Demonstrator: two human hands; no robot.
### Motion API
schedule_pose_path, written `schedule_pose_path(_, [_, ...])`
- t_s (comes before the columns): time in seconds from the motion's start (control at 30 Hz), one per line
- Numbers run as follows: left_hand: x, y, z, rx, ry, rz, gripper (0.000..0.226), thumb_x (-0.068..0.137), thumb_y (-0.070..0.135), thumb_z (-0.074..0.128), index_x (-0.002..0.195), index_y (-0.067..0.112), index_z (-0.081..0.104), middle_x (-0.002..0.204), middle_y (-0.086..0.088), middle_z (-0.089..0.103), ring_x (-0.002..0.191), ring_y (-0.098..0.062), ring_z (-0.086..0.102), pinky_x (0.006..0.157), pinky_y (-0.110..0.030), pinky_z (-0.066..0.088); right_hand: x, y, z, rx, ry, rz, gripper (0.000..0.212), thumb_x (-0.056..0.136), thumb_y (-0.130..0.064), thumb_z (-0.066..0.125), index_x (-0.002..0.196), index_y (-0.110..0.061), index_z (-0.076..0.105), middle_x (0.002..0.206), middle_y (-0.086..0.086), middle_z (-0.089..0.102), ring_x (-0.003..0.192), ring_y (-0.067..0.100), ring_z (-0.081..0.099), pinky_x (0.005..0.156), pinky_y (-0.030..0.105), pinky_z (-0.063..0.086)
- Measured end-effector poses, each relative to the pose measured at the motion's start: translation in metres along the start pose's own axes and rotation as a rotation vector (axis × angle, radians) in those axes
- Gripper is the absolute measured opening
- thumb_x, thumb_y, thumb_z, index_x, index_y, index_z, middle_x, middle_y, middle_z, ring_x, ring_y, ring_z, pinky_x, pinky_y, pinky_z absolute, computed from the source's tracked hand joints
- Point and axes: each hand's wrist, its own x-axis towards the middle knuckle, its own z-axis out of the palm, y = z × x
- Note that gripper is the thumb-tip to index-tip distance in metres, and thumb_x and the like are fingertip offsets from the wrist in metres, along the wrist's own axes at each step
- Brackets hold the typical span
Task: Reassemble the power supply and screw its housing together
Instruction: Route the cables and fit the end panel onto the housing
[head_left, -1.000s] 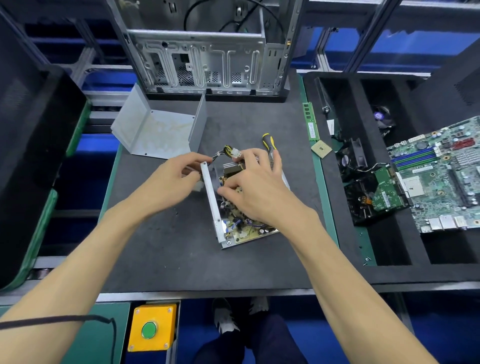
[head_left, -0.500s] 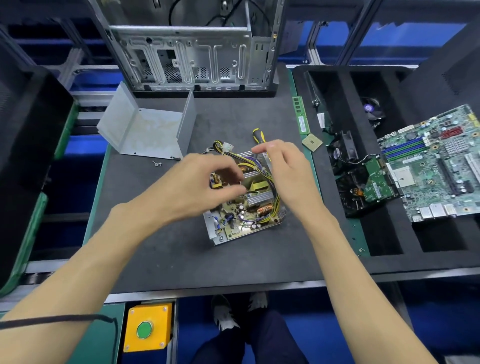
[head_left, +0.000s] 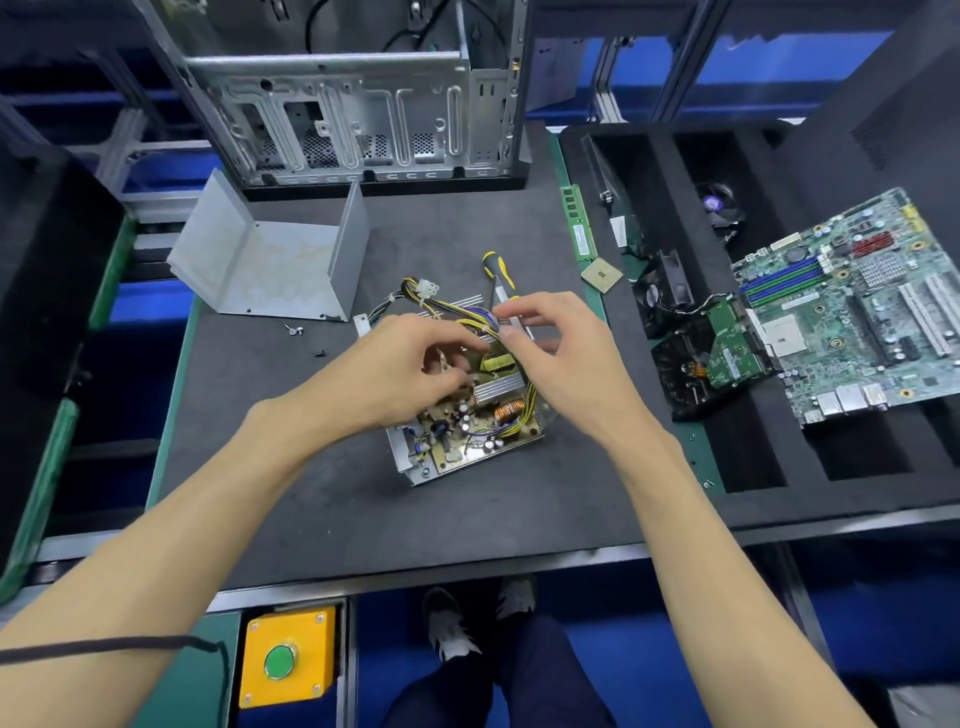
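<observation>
The power supply base lies flat on the dark mat with its circuit board facing up. Yellow and black wires run out of its far side to a white plug. My left hand curls over the board's left half, fingertips down among the wires. My right hand pinches the wires between thumb and forefinger at the far right of the board. The grey U-shaped housing cover lies apart at the far left. A yellow-and-black screwdriver lies behind my right hand. Loose screws lie on the mat.
An open computer case stands at the back. Right of the mat, a black foam tray holds a motherboard, a fan and a drive. A memory stick and a processor chip lie on the mat's right edge. A yellow button box sits below.
The power supply stood tilted on its edge one second ago and now lies flat, board up. Both hands have shifted from its metal wall to the wires on top.
</observation>
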Motion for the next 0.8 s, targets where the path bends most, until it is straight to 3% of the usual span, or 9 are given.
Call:
schedule_pose_path(0.1, [0.001,0.001,-0.002,-0.010,0.019,-0.026,0.032,0.094,0.008,0.060,0.115,0.027,0.076,0.090,0.003,0.069,0.070,-0.011,0.057,0.062,-0.013,0.040,-0.001,0.005,0.000,0.043,-0.021,0.050,0.026,0.096,-0.017,0.068,0.122,-0.023,0.066,0.119,-0.004,0.065,0.107,0.005,0.064,0.090,0.023,0.055])
schedule_pose_path(0.23, [-0.001,0.003,-0.003,-0.165,0.016,-0.070,0.030,0.096,0.008,0.055,0.102,0.027,0.078,0.066,0.026,0.063,0.056,0.002,0.049,0.055,-0.009,0.037,0.000,0.012,0.000,0.161,-0.002,0.098,0.031,0.094,-0.018,0.071,0.125,-0.022,0.065,0.110,-0.011,0.068,0.103,0.003,0.066,0.087,0.016,0.051])
schedule_pose_path(0.33, [-0.001,0.002,-0.003,-0.325,0.034,-0.077,0.010,0.093,0.017,0.070,0.090,0.022,0.079,0.063,0.014,0.055,0.058,0.000,0.045,0.056,-0.007,0.036,-0.002,0.022,0.004,0.324,0.017,0.172,0.031,0.094,-0.022,0.072,0.125,-0.019,0.067,0.113,-0.007,0.072,0.106,0.003,0.067,0.090,0.018,0.051])
schedule_pose_path(0.47, [-0.002,0.001,-0.004,-0.422,-0.009,-0.091,0.010,0.092,0.016,0.073,0.085,0.021,0.078,0.068,0.007,0.060,0.059,-0.003,0.050,0.058,-0.011,0.043,-0.008,0.036,0.012,0.525,0.028,0.252,0.024,0.093,-0.030,0.073,0.117,-0.023,0.072,0.111,-0.012,0.076,0.107,-0.001,0.068,0.085,0.010,0.049])
schedule_pose_path(0.57, [-0.002,0.002,-0.005,-0.469,-0.057,-0.104,0.012,0.094,0.013,0.070,0.086,0.018,0.076,0.066,0.007,0.066,0.059,-0.006,0.057,0.058,-0.014,0.046,-0.010,0.043,0.018,0.553,0.051,0.267,0.030,0.091,-0.040,0.069,0.115,-0.023,0.074,0.113,-0.011,0.075,0.111,0.002,0.067,0.091,0.015,0.048])
schedule_pose_path(0.67, [0.000,0.007,-0.007,-0.504,-0.044,-0.120,0.015,0.089,0.006,0.073,0.081,0.017,0.078,0.069,0.000,0.071,0.060,-0.007,0.059,0.057,-0.015,0.046,-0.013,0.052,0.021,0.559,0.062,0.251,0.032,0.095,-0.041,0.060,0.116,-0.021,0.074,0.116,-0.004,0.075,0.116,0.012,0.067,0.102,0.032,0.049])
schedule_pose_path(0.8, [0.005,0.016,-0.003,-0.254,0.034,-0.113,0.013,0.084,0.008,0.078,0.080,0.020,0.080,0.074,0.003,0.076,0.063,0.000,0.063,0.061,-0.010,0.048,-0.020,0.061,0.026,0.582,0.082,0.222,0.030,0.103,-0.031,0.047,0.112,-0.022,0.074,0.112,-0.003,0.076,0.107,0.013,0.070,0.086,0.022,0.051])
